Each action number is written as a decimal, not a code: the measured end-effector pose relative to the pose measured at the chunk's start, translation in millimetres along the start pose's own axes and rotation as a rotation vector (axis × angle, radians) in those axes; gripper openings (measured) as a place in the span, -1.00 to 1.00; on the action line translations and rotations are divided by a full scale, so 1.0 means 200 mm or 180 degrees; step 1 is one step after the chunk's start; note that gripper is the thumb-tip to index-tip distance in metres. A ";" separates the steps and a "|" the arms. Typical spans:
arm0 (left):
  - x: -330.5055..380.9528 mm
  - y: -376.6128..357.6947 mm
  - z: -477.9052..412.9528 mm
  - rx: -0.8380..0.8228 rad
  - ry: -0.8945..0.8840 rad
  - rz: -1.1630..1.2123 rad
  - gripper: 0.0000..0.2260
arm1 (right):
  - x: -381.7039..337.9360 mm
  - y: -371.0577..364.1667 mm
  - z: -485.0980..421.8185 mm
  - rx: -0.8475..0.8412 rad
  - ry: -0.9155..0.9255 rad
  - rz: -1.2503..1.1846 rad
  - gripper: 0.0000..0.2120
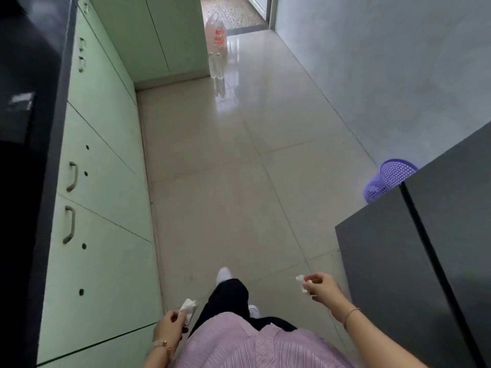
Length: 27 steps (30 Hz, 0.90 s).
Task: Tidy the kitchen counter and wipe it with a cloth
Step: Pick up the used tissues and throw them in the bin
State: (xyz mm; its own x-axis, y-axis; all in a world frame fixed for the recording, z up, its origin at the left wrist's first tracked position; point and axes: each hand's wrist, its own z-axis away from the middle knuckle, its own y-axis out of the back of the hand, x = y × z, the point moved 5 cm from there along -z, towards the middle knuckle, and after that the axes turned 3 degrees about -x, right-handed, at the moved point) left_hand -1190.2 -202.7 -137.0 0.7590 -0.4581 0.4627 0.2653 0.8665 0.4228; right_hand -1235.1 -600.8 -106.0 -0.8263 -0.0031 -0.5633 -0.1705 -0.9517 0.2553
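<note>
Two crumpled white wads, prob. tissue or paper, one per hand. The left wad (188, 308) sticks up out of the left hand (170, 324), whose fingers curl round its lower end. The right wad (301, 282), smaller, is pinched betw. thumb and fingertips of the right hand (320, 285). Both are carried low over the floor (225, 181), not on the worktop (29, 75), whose dark edge runs along the left above pale green cupboard fronts (101, 181).

Handling, as a guess: v. light, soft, crushable, nothing to break. Any spot will do for a grip, and a light pinch is enough. If damp they could tear or shed bits, so balling them in the palm is safer. Whether either is the wiping cloth can't be told. A purple basket (390, 179) stands ahead on the right, behind a dark cabinet (398, 261), poss. the bin for scraps.
</note>
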 end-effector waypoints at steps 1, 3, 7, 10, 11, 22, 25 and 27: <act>0.04 0.00 -0.04 0.0010 0.0043 -0.0035 -0.73 | -0.08 0.02 -0.06 0.0005 0.0035 -0.0056 -0.89; 0.15 0.00 -0.14 0.0015 0.0101 -0.0083 -0.72 | -0.23 0.05 -0.17 0.0034 0.0077 -0.0237 -0.85; 0.48 -0.03 -0.41 -0.0023 0.0055 -0.0218 -0.68 | -0.47 0.12 -0.42 0.0096 0.0000 -0.0484 -0.89; 0.83 -0.07 -0.63 -0.0139 -0.0104 -0.0336 -0.77 | -0.57 0.21 -0.60 0.0230 -0.0268 -0.0623 -0.93; 0.97 -0.08 -0.69 -0.0208 -0.0127 -0.0447 -0.78 | -0.59 0.24 -0.64 0.0301 -0.0371 -0.0672 -0.94; 2.80 -0.62 -1.01 -0.1018 -0.1452 -0.1282 -0.82 | -0.98 0.56 -1.01 0.0953 -0.0741 -0.1425 -0.94; 3.11 -0.82 -1.08 -0.1162 -0.1546 -0.1340 -0.81 | -1.04 0.64 -1.16 0.1064 -0.0869 -0.1579 -0.94; 3.27 -0.94 -1.15 -0.1224 -0.1514 -0.1392 -0.80 | -1.09 0.70 -1.29 0.1131 -0.0941 -0.1678 -0.93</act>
State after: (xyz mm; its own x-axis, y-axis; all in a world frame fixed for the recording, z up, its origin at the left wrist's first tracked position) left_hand -606.9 -619.1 -93.0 0.2211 -0.7370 0.6387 0.7388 0.5541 0.3836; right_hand -939.5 -813.5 -149.9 -0.6880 0.5628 -0.4582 -0.7121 -0.6452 0.2768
